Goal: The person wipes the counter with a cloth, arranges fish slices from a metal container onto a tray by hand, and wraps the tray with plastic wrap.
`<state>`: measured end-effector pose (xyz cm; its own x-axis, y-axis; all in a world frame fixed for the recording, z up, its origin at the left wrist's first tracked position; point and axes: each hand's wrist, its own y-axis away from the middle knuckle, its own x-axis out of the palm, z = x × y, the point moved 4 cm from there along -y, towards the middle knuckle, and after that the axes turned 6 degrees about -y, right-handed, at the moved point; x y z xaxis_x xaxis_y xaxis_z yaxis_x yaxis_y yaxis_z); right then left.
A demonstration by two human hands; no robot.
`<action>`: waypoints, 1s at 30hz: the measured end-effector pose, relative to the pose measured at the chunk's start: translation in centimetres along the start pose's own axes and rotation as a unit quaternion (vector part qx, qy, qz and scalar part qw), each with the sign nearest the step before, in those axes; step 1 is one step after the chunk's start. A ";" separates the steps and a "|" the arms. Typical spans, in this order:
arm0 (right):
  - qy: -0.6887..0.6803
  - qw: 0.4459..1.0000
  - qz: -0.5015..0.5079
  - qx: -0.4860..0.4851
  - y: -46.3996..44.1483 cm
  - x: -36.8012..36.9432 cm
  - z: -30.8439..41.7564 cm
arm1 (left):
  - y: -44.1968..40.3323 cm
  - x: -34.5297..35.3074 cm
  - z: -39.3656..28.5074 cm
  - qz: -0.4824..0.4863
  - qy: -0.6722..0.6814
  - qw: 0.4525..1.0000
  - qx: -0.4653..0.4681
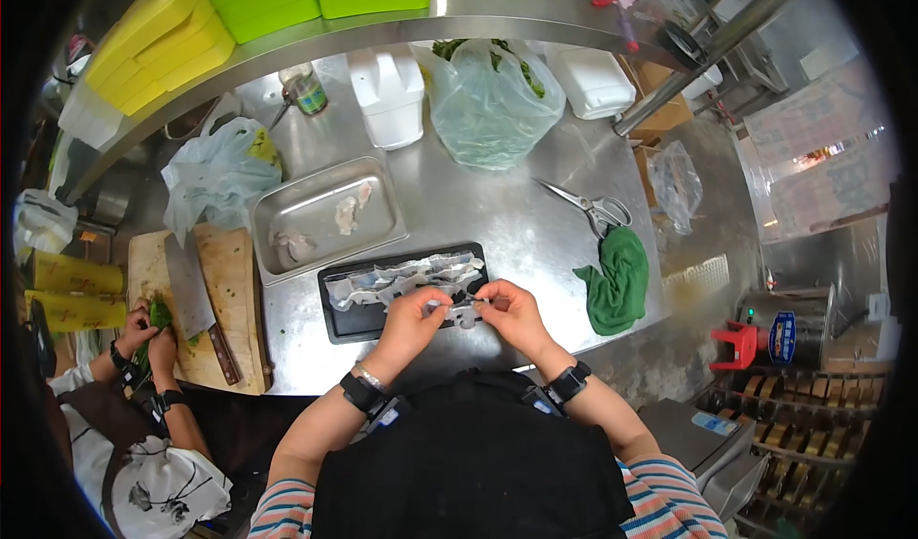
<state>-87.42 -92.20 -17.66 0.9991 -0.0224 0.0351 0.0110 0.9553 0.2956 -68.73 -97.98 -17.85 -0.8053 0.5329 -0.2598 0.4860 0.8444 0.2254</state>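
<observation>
My left hand point(415, 321) and my right hand point(518, 321) are close together at the near right side of a black tray point(356, 325). Both have thumb and fingers pinched on a small pale, translucent piece point(465, 313) stretched between them; its exact kind cannot be made out. Across the tray lie wet-looking greyish-white strips point(406, 276) with dark edges, in rows. Behind it, a steel pan point(330, 177) holds a few pale pinkish pieces point(346, 212). My fingers partly cover the tray's near right corner.
Scissors point(595, 211) and a green cloth point(614, 286) lie to the right. At left, a co-worker's hands point(153, 333) hold green leaves by a cutting board point(229, 281) with a cleaver point(196, 290). A bag of greens point(492, 109) and white containers point(387, 99) stand under the shelf point(459, 8).
</observation>
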 end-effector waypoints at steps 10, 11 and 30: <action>0.318 0.930 -0.119 -0.139 -1.3 -0.3 -0.5 | -0.3 -1.5 -2.5 -0.109 -0.263 0.944 0.169; 0.347 0.921 -0.121 -0.132 -1.4 -0.3 -0.1 | -0.6 -1.5 -2.7 -0.107 -0.290 0.938 0.155; 0.380 0.910 -0.144 -0.083 -2.2 0.0 2.4 | -0.5 -2.0 -4.6 -0.135 -0.355 0.903 0.199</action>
<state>-87.49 -94.98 -16.00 0.6925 -0.1289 -0.7098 0.2202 0.9747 0.0378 -68.87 -99.75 -13.15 -0.5602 0.0862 -0.8238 0.5020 0.8265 -0.2549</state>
